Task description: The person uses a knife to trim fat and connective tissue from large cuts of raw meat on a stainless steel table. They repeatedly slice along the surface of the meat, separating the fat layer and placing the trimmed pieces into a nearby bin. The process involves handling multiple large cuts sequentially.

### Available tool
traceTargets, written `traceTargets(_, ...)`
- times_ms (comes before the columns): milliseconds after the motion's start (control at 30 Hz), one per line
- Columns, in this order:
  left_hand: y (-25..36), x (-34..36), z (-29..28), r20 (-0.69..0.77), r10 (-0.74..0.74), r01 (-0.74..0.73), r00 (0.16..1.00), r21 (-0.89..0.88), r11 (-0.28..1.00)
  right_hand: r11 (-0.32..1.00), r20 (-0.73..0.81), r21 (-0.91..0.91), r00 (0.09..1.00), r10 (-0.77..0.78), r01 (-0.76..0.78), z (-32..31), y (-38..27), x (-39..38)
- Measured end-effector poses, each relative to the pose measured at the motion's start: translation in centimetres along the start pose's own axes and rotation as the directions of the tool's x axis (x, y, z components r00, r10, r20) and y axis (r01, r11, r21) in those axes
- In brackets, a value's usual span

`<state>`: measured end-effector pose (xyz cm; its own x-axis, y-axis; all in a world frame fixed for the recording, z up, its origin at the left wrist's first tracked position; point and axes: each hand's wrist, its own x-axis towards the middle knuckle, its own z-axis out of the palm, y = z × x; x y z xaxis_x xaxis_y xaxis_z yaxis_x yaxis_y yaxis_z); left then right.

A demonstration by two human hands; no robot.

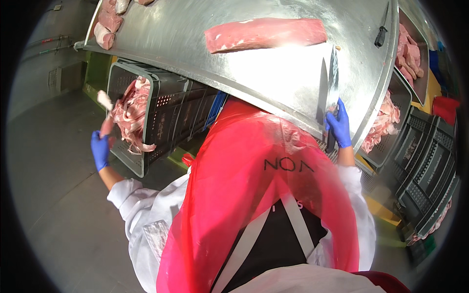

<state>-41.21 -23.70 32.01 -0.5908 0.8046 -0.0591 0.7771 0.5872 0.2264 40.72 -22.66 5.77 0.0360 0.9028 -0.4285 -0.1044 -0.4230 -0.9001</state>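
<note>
My left hand [100, 149], in a blue glove, pinches a strip of meat trimming [107, 126] beside a dark grey crate [152, 105]. A heap of pink and white trimmings [131, 112] fills the crate's top. In its blue glove, my right hand [339, 124] is closed on the dark handle of a knife [333, 73]. The blade points away from me over the steel table [273, 83]. Beyond the blade tip lies a long pink piece of boneless meat [266, 35], set crosswise on the table.
More meat pieces [107, 24] lie at the table's far left corner. A second knife [382, 31] rests near the right edge. Past that edge are a tray of meat [409, 53], a crate with trimmings [382, 122] and stacked dark crates [430, 163].
</note>
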Motion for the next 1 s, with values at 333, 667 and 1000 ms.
traceTargets(333, 40.3, 6.2, 28.0, 0.307, 0.846, -0.843, 0.436, -0.19, 0.504, 0.835, -0.081, -0.543, 0.985, -0.154, 0.086, 12.4, -7.7, 16.6)
traceTargets(667, 43.9, 3.6, 33.6, 0.43, 0.799, -0.868, 0.421, -0.063, 0.492, 0.616, -0.175, -0.788, 0.96, -0.217, -0.005, 12.4, -6.1, 18.1)
traceTargets(1000, 42.1, 1.0, 33.3, 0.35, 0.837, -0.833, 0.421, -0.215, 0.509, 0.594, -0.198, -0.804, 0.95, -0.242, -0.016, 14.4, -8.8, 18.0)
